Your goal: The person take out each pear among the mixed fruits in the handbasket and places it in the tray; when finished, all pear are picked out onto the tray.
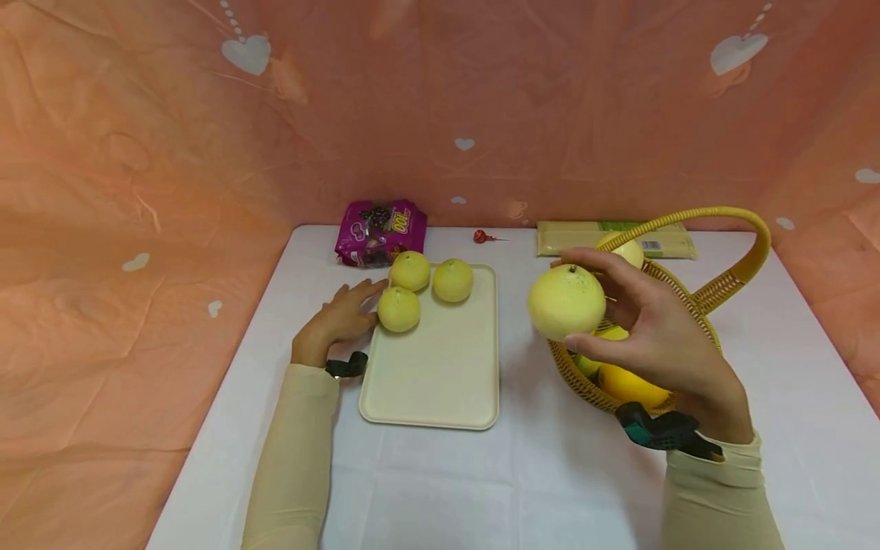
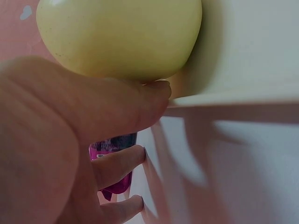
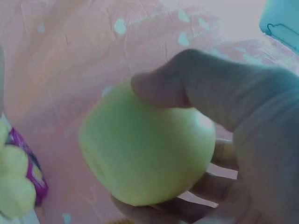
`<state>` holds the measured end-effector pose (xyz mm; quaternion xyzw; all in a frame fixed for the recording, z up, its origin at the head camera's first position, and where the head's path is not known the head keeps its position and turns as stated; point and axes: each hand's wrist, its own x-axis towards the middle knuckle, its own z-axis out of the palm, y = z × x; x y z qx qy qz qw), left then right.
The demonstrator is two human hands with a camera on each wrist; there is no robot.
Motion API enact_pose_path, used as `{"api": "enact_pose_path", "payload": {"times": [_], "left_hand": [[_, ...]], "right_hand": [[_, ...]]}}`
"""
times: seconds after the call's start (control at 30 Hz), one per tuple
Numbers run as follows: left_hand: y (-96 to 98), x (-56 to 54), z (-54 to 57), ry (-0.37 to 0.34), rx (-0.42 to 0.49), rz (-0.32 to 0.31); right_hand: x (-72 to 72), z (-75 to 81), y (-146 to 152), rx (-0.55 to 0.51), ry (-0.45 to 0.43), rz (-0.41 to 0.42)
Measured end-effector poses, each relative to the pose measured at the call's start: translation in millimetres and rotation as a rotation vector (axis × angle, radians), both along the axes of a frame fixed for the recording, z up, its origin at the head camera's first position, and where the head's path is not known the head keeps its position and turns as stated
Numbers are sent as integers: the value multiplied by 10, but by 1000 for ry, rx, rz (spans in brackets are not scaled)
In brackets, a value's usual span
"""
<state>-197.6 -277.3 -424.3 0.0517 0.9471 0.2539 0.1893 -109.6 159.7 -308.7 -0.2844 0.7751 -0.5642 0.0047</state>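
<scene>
My right hand (image 1: 660,336) holds a round, pale yellow pear (image 1: 567,302) in the air at the near left rim of a wicker basket (image 1: 584,386). In the right wrist view, the thumb lies along one side of that pear (image 3: 145,144) and the fingers curl round the other. My left hand (image 1: 341,315) lies at the left edge of a cream tray (image 1: 436,382), fingers spread and fairly straight. Its thumb touches the nearest pear (image 1: 399,309) on the tray, seen close up in the left wrist view. Two more pears, one behind (image 1: 410,270) and one right (image 1: 453,280), sit beside it.
More yellow fruit (image 1: 629,386) lies in the basket, whose tall handle (image 1: 745,221) arches up at the right. A purple snack bag (image 1: 380,231), a small red item (image 1: 481,237) and a flat pale yellow packet (image 1: 577,238) lie along the table's back edge.
</scene>
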Motion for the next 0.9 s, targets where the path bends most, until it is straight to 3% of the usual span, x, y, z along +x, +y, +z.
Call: {"api": "enact_pose_path", "payload": {"times": [0.33, 0.63, 0.9], "left_hand": [[-20, -18, -29, 18, 5, -9], [-28, -25, -38, 34, -2, -21], [-50, -38, -54, 37, -8, -29]], "right_hand": [[-195, -143, -473, 27, 71, 60], [-418, -339, -899, -5, -7, 72], [-613, -639, -1132, -14, -39, 66]]}}
